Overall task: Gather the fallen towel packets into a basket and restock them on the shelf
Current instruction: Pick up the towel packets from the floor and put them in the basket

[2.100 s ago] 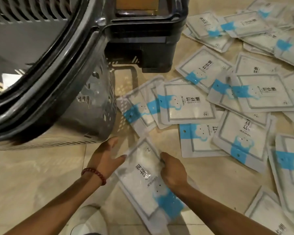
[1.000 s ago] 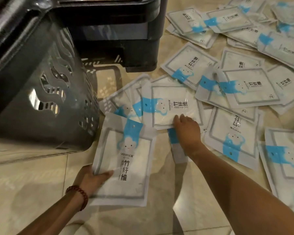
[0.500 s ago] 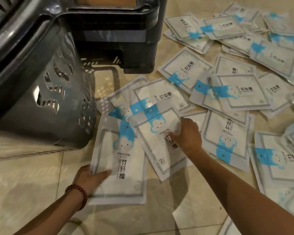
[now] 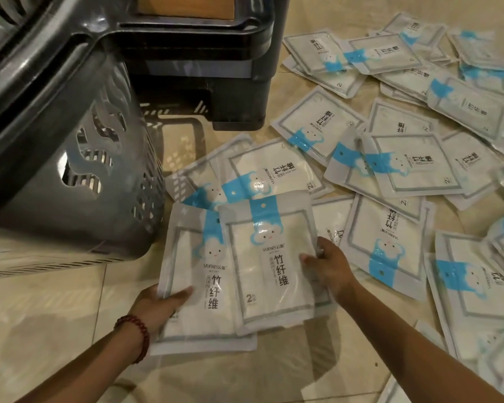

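Observation:
My left hand (image 4: 157, 303) grips the lower left edge of a white towel packet (image 4: 192, 286) with a blue cloud label, thumb on top. My right hand (image 4: 326, 269) holds a second packet (image 4: 271, 266) by its right edge, and this packet overlaps the first. Several more packets (image 4: 390, 175) lie scattered over the tiled floor to the right and beyond. A dark grey slotted basket (image 4: 79, 158) stands at the left, close to the held packets.
A stack of black baskets (image 4: 204, 62) stands behind at top centre. Packets (image 4: 472, 280) cover the floor at the right edge. Beige floor tiles (image 4: 41, 315) lie bare in the lower left.
My right hand picked a packet off the pile and pulled it toward me, turning it upright onto the packet in my left hand. The left hand kept its grip.

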Action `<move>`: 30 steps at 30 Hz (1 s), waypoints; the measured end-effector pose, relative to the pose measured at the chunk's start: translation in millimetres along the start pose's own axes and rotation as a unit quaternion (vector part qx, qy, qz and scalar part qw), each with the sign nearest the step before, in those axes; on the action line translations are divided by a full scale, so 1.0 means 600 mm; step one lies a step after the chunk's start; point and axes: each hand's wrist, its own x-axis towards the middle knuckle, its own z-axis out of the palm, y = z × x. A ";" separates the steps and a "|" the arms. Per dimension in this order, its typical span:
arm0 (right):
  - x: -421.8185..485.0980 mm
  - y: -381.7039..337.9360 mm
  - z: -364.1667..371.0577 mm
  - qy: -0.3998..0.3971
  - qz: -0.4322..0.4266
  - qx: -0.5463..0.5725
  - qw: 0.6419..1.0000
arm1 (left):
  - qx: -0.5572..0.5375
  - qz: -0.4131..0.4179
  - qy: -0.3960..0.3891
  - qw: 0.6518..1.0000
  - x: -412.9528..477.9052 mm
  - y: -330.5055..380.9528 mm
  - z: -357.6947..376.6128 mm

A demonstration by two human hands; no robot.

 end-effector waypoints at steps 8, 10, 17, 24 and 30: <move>-0.059 0.013 0.125 -0.052 0.021 0.044 0.997 | -0.076 -0.024 -0.056 0.995 -0.009 0.013 0.027; -0.063 0.016 0.143 -0.060 0.004 -0.010 0.998 | -0.053 -0.012 -0.035 0.998 -0.003 0.010 0.027; -0.018 0.017 0.068 0.129 -0.104 -0.265 0.950 | -0.032 -0.002 0.006 0.999 0.018 0.000 0.025; -0.019 0.050 0.033 0.037 -0.081 -0.447 0.890 | -0.036 0.004 -0.007 0.999 0.016 0.001 0.022; -0.047 0.029 0.070 -0.011 -0.072 -0.422 0.904 | -0.045 0.020 -0.016 0.999 0.011 0.005 0.017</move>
